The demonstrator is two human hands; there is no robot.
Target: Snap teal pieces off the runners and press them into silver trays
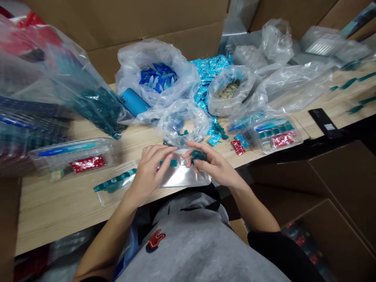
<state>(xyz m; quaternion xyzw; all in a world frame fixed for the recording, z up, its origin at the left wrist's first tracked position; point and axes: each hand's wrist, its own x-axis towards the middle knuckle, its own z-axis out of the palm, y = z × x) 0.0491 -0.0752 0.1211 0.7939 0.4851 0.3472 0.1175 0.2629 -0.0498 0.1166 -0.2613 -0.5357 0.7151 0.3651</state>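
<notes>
My left hand (149, 171) rests with curled fingers on the near left of a shiny clear blister tray (188, 178), and it seems to hold nothing. A row of small teal pieces (173, 163) lies in the tray just beyond those fingertips. My right hand (210, 164) pinches a clump of teal pieces (199, 156) above the tray's right side. To the left of my left wrist lies a clear sleeve with a strip of teal pieces (114, 182).
A wooden table edge (88, 219) runs before me. Clear bags hold blue and teal packets, and filled clear trays lie at both sides. A blue phone (133, 102) and a black phone (324, 123) lie on the table. Cardboard box walls (152, 27) surround it.
</notes>
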